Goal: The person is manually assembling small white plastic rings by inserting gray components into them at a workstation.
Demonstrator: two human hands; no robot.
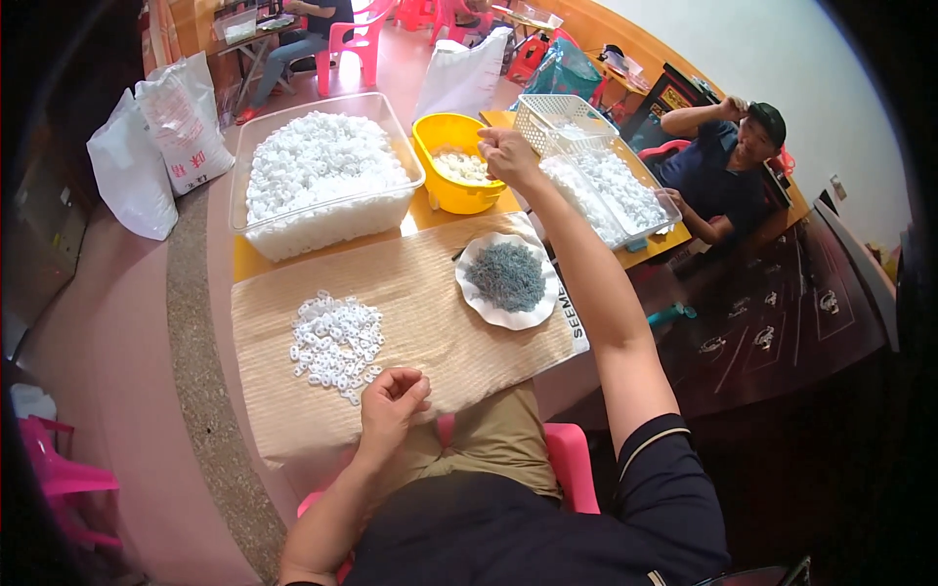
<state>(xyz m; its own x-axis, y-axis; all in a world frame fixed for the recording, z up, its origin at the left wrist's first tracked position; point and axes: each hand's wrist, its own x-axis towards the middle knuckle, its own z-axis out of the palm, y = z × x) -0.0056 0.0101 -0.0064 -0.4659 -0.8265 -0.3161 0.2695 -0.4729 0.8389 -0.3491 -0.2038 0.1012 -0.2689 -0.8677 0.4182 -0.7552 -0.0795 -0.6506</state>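
Near the front edge of the tan table mat (440,283), my left hand (393,402) is closed in a loose curl, thumb against the fingers; whatever it may hold is hidden. Just beyond it lies a loose pile of small white plastic pieces with holes (335,337). My right arm stretches far forward, and my right hand (508,156) hovers at the right rim of a yellow plastic basin (457,198). Its fingers are bent together, and I cannot make out anything in them. Inside the basin are pale cream-white pieces (461,168). A white scalloped plate (528,317) holds a heap of small dark grey parts (505,276).
A big clear tub (332,220) full of white pieces stands at the back left. Beyond my right hand are a white basket (547,117) and a clear tray (640,234) of white pieces. Another person (718,166) sits at the right. White sacks (181,122) stand on the floor.
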